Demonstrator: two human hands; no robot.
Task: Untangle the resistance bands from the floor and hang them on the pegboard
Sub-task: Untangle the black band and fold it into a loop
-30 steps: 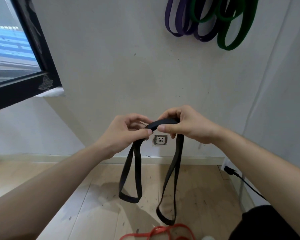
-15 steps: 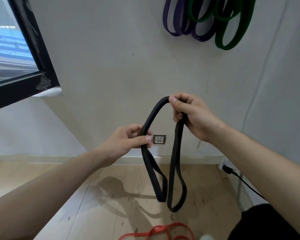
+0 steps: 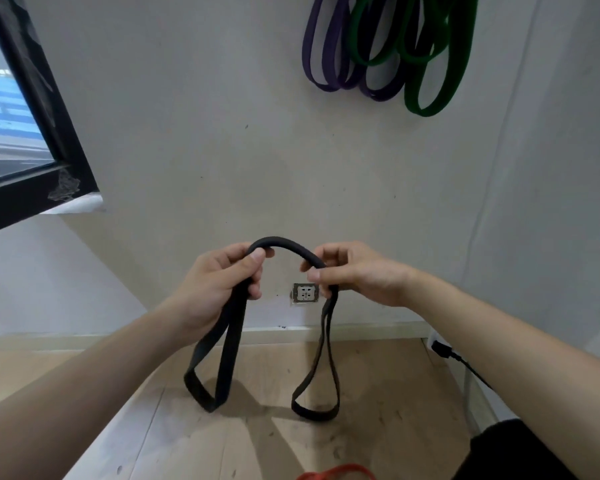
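Surroundings first: purple bands [image 3: 329, 60] and green bands [image 3: 433, 64] are hanging high on the wall [image 3: 194, 109], overlapping each other, well above the hands. What they are hanging from is cut off by the top edge. Black window frame [image 3: 45, 109] is sitting at upper left. Wall socket [image 3: 305, 293] is showing low on the wall, between the two hands and behind the band. Black plug with cable [image 3: 445, 351] is sitting at the right, near the baseboard. Wood floor [image 3: 146, 427] is running below. A bit of red band [image 3: 336, 474] is lying on the floor at the bottom edge, mostly cut off. Dark fabric [image 3: 513, 452] is showing at bottom right; cannot tell what it is.

Nothing is sitting between the hands and the wall; the path up to the hung bands is looking open.

Black band [image 3: 227, 341] is being held up in the air in front of the wall. Left hand [image 3: 219, 282] is gripping it with fingers curled closed around it, thumb on top. Right hand [image 3: 357, 271] is pinching it between thumb and fingers, closed on it. A short arch of band is spanning between the two hands. One loop is hanging below each hand, both ends dangling just above the floor, casting shadows on it.
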